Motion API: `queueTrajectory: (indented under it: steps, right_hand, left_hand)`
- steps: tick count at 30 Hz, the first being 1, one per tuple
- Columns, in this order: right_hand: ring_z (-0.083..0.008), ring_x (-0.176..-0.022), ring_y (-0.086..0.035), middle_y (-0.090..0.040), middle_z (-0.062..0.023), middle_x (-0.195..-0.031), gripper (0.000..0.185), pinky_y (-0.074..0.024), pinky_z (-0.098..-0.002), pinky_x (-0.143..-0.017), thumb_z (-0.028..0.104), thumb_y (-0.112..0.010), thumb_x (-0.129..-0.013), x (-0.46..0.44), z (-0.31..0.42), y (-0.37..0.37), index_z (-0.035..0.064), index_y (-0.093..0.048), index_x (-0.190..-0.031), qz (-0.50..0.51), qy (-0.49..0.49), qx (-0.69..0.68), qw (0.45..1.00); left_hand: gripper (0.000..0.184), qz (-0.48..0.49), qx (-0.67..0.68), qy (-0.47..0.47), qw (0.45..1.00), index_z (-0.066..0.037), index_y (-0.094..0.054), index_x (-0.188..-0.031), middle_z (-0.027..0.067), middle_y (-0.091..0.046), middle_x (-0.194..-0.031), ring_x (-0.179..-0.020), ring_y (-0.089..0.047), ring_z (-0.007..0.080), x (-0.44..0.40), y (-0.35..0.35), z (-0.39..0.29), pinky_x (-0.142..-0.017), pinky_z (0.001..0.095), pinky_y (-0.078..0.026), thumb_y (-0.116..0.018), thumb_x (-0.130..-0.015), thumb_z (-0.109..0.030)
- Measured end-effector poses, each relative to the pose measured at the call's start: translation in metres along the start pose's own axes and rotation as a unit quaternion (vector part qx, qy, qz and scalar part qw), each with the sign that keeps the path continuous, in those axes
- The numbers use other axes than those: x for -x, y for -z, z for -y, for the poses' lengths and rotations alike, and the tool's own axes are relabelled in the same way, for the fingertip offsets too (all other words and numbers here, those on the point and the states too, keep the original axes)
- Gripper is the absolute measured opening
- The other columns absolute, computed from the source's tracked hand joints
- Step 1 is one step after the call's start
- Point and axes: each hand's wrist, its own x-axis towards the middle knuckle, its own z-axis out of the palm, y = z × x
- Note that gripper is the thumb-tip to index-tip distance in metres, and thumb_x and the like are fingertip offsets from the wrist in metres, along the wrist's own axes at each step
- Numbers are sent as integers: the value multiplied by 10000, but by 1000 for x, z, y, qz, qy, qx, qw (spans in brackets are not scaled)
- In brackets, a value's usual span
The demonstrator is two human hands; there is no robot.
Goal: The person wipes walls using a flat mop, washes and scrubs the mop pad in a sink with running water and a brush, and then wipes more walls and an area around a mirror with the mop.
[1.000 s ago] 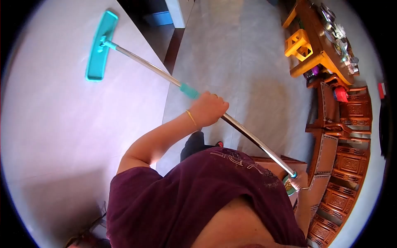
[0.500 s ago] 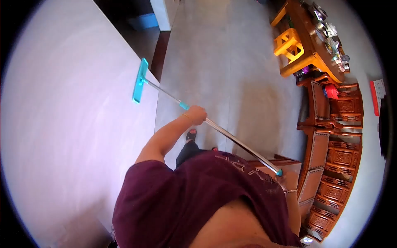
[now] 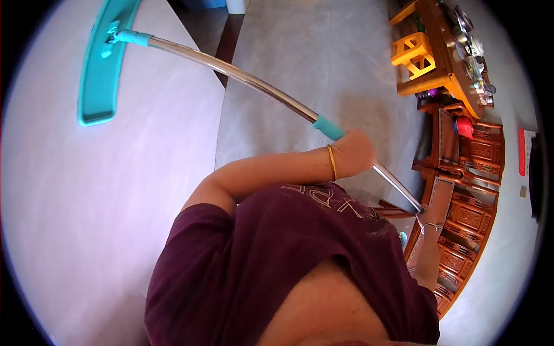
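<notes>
A flat mop (image 3: 254, 85) with a metal pole and a long turquoise head (image 3: 99, 75) slants across the view. Its head is raised at the upper left, in front of the pale wall; whether it touches the wall I cannot tell. My left hand (image 3: 356, 153), with a gold bangle at the wrist, is closed round the pole just below the turquoise collar (image 3: 329, 127). Lower on the right, my right hand (image 3: 427, 217), also with a bracelet, is closed round the pole's end. My fingers are partly hidden.
The pale wall (image 3: 161, 132) fills the left, with a doorway (image 3: 205, 26) at the top. Grey floor (image 3: 306, 57) lies ahead. To the right stand a yellow stool (image 3: 414, 55), a wooden table (image 3: 441, 46) with dishes, and carved wooden seats (image 3: 476, 213) with a red item (image 3: 463, 126).
The mop head has moved up and left and looks much larger, nearer the camera. Both hands have shifted right along with the pole, my left hand farther up its arc; both keep their hold.
</notes>
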Motion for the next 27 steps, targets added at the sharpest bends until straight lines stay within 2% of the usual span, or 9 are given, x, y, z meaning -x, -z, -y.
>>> queueTrajectory:
  steps: [3, 6, 10, 12, 16, 19, 22, 24, 27]
  right_hand:
    - [-340, -747, -612, -621, -172, -799, 203, -491, -423, -705, 89, -630, -705, 17, -3, -10, 65, -631, -906, -69, 2, 45, 997]
    - [-348, -754, -615, -622, -185, -774, 169, -490, -424, -699, 96, -618, -720, 16, 0, -11, 54, -629, -883, -42, 6, 69, 997]
    - [-352, -776, -620, -639, -181, -802, 167, -494, -432, -714, 167, -615, -721, 9, 34, 5, 72, -640, -856, 33, 5, 89, 996]
    - [-351, -747, -630, -643, -173, -767, 170, -496, -442, -710, 231, -627, -734, 0, 66, 13, 84, -647, -816, 41, 44, 112, 992]
    - [-363, -656, -608, -622, -169, -692, 131, -486, -447, -660, 127, -588, -682, -2, 136, 29, 56, -611, -788, 0, 159, 114, 981]
    - [-361, -619, -597, -599, -165, -640, 82, -475, -453, -626, 120, -594, -687, -9, 181, 28, 54, -587, -734, -9, 198, 112, 974]
    - [-351, -617, -599, -599, -157, -640, 58, -466, -450, -599, 111, -584, -699, -18, 223, 23, 55, -571, -709, -27, 231, 57, 971]
    - [-346, -627, -606, -607, -157, -659, 44, -468, -445, -597, 95, -566, -711, -35, 258, 6, 53, -578, -714, -18, 251, 55, 966]
    - [-344, -639, -611, -613, -159, -678, 51, -472, -445, -608, 73, -546, -717, -57, 309, 3, 51, -592, -720, -27, 264, 46, 963]
  left_hand:
    - [93, -39, -30, -2, 999, -133, -621, -644, 52, -596, -603, -601, -611, 228, 0, -20, 8, -508, 368, -433, -563, -706, -170]
    - [90, -81, 89, 25, 992, -125, -624, -665, 48, -599, -610, -617, -617, 245, 1, -60, 35, -528, 380, -449, -568, -714, -175]
    - [97, 150, 85, 121, 978, -113, -667, -738, 89, -656, -767, -774, -645, 269, 18, -125, 80, -672, 385, -477, -581, -731, -159]
    - [98, 129, 48, 139, 981, -105, -640, -746, 116, -642, -789, -770, -639, 283, 34, -160, 104, -674, 405, -500, -572, -743, -175]
    - [164, 278, 83, 240, 926, -124, -656, -877, 110, -630, -897, -936, -597, 275, 61, -196, 146, -777, 406, -477, -603, -727, -165]
    - [259, 289, 56, 271, 917, -153, -652, -961, 101, -635, -951, -972, -588, 273, 79, -222, 172, -766, 412, -485, -623, -704, -165]
    - [294, 413, 126, 297, 851, -192, -655, -980, 63, -643, -1003, -953, -607, 260, 61, -221, 174, -764, 428, -492, -611, -691, -224]
    - [259, 365, 159, 229, 888, -175, -677, -906, 92, -653, -931, -890, -625, 279, 50, -247, 153, -742, 433, -499, -615, -682, -289]
    - [236, 322, 122, 291, 893, -172, -695, -890, 83, -663, -910, -902, -624, 269, 43, -255, 134, -801, 396, -479, -635, -710, -312]
